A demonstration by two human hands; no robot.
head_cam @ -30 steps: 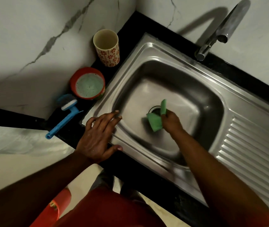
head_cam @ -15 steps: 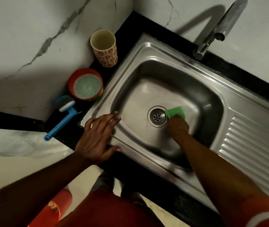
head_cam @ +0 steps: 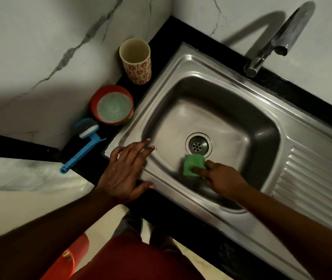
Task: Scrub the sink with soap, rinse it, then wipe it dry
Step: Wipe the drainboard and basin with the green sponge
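Nearest the camera I see the person's red garment (head_cam: pixel 132 259), and a red plastic object (head_cam: pixel 66 261) low on the left that I cannot identify.

Above these, the left hand (head_cam: pixel 124 172) lies flat on the near-left corner of the steel sink (head_cam: pixel 181 63). Its fingers are straight and spread wide, holding nothing. The fingertips reach just over the edge of the basin and the thumb rests on the front rim.

The right hand (head_cam: pixel 223 178) is down inside the basin and holds the green sponge (head_cam: pixel 193 165) in a narrow grip. One digit lies across the sponge's top face and the others sit at its right corner, pressing it onto the basin floor. I cannot see what goes on beneath the sponge. It sits on the near side of the round drain (head_cam: pixel 198 145), its far edge just touching the drain's ring.

To the right, the ribbed drainboard (head_cam: pixel 312 178) runs off toward the edge of the picture.

On the black counter (head_cam: pixel 302 91) left of the sink lies a blue-handled brush (head_cam: pixel 84 150), with its head toward the wall. Just behind it stands a round red tub (head_cam: pixel 93 100) with pale green soap inside. Farther back, in the corner, a cream cup with red flowers (head_cam: pixel 139 69) stands upright.

A metal faucet (head_cam: pixel 278 37) rises at the far right, its spout blurred. White marble wall (head_cam: pixel 39 47) closes off the back.
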